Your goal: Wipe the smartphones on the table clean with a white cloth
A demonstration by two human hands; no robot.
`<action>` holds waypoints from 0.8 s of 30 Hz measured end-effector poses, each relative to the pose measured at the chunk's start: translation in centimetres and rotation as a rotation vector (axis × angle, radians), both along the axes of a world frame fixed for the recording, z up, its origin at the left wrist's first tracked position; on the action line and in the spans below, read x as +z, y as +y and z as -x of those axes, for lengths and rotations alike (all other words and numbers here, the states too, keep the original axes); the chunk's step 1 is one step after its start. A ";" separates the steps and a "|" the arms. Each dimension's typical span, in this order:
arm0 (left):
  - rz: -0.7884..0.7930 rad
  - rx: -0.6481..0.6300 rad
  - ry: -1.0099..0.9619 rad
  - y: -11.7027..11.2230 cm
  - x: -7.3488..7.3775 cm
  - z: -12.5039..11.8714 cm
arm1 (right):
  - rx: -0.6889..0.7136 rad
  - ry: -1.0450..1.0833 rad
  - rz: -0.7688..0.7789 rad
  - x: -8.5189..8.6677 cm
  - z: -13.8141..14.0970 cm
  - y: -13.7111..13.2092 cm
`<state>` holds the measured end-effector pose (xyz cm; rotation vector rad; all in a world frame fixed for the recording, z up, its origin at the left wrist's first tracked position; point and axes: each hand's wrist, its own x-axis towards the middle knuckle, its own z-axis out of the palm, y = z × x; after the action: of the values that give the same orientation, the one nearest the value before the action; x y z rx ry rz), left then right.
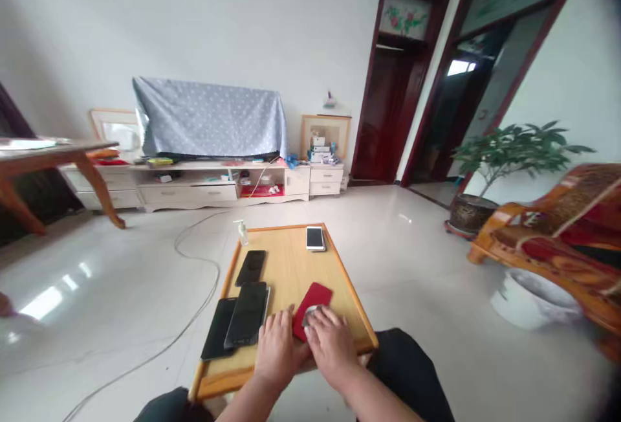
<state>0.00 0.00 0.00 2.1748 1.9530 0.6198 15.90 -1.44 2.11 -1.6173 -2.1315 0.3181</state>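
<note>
A low wooden table point(291, 260) stands in front of my knees. A red phone point(315, 302) lies on its near right part. My left hand point(275, 347) rests beside the phone's left edge, fingers curled against it. My right hand point(330, 342) lies over the phone's near end, pressing a small grey thing point(310, 314), perhaps a cloth, onto it. Three dark phones lie along the table's left side: one far point(251, 267), one in the middle point(247, 314), one at the near left edge point(217, 329). A white phone point(315, 238) lies at the far right corner.
A small clear pump bottle point(241, 232) stands at the table's far left corner. A white cable point(194, 279) trails over the tiled floor on the left. A TV cabinet point(213, 186) lines the far wall. A wooden chair point(557, 234) and potted plant point(504, 163) stand at the right.
</note>
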 end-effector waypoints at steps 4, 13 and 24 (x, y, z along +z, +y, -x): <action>-0.013 -0.008 -0.020 -0.1 -0.1 0.7 | 0.079 -0.050 -0.023 -1.3 0.1 0.2; -0.001 -0.010 -0.039 -0.2 -0.3 1.5 | 0.095 -0.053 -0.028 -1.5 0.9 1.9; -0.003 -0.005 -0.052 -0.4 -0.6 1.7 | -0.050 -0.089 -0.008 -0.7 -0.3 3.9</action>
<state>-1.74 -0.44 -0.58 2.1431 1.9214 0.6721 16.21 2.45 1.42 -1.7066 -2.1508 0.2251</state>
